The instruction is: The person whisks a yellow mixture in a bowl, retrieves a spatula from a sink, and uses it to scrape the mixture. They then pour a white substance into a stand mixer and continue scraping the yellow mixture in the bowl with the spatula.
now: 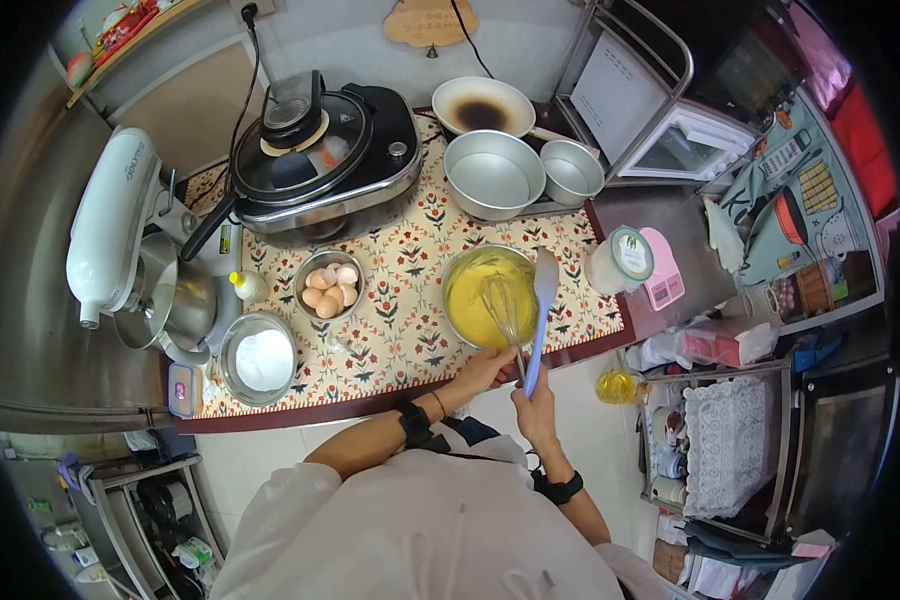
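A metal bowl (pixel 451 318) of yellow batter stands near the front edge of the counter. A wire whisk (pixel 500 305) leans in it, its wires in the batter and its handle slanting toward me. My left hand (pixel 485 372) is just below the bowl's rim, its fingers closed at the whisk handle. In my right hand (pixel 536 408) is a bluish-purple spatula (pixel 543 300), held upright with its blade above the bowl's right side. The two hands are close together.
Left of the bowl are a bowl of eggshells (pixel 329 285), a bowl of white powder (pixel 260 360) and a stand mixer (pixel 120 215). Behind are cake pans (pixel 495 172), a frying pan (pixel 483 105) and an electric cooker (pixel 315 180). A lidded tub (pixel 618 262) and pink scale (pixel 662 270) stand right.
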Motion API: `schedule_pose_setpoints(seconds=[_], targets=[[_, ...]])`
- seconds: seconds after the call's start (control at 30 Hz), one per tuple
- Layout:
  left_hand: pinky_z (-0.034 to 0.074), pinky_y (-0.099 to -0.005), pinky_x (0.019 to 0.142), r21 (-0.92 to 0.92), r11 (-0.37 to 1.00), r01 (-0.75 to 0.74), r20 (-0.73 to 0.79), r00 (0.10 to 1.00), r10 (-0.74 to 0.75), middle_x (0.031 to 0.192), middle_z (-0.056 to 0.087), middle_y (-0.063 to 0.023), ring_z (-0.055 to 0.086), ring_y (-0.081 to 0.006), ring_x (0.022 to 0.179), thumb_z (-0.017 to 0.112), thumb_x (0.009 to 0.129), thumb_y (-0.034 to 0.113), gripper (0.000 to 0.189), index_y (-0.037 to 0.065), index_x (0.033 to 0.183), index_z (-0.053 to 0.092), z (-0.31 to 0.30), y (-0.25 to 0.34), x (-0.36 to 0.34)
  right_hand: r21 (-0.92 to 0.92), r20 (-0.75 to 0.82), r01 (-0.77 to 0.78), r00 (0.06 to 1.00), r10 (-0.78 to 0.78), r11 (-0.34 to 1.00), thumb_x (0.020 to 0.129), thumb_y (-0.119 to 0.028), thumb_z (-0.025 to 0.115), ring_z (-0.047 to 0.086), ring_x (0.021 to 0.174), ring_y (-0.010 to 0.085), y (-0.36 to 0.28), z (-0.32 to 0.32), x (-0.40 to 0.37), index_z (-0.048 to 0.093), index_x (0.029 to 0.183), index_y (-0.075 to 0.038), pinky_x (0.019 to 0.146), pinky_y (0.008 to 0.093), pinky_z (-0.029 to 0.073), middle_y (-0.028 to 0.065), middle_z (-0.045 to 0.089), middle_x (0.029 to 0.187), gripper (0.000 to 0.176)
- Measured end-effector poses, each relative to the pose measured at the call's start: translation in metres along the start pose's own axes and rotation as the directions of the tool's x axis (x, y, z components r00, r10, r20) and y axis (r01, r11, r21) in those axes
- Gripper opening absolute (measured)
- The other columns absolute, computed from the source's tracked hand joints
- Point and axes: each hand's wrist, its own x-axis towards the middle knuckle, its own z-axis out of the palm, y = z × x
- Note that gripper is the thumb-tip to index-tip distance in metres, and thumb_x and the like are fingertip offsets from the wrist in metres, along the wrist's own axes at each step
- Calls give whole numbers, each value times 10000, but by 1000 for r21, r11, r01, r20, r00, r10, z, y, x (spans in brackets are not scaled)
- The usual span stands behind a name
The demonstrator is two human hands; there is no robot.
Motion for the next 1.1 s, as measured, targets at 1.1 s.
schedule_pose_setpoints(seconds=[1.1], targets=[[350, -259, 422, 453, 891, 31, -132, 991, 32, 550, 421, -22, 400, -116, 444, 475, 852, 429, 428, 8, 776, 467, -96, -4, -31, -50, -265, -93, 961, 77, 994, 790, -178, 577, 460, 568, 194, 31, -54, -10, 534, 992, 38, 532, 316, 380, 129, 515, 680, 299]])
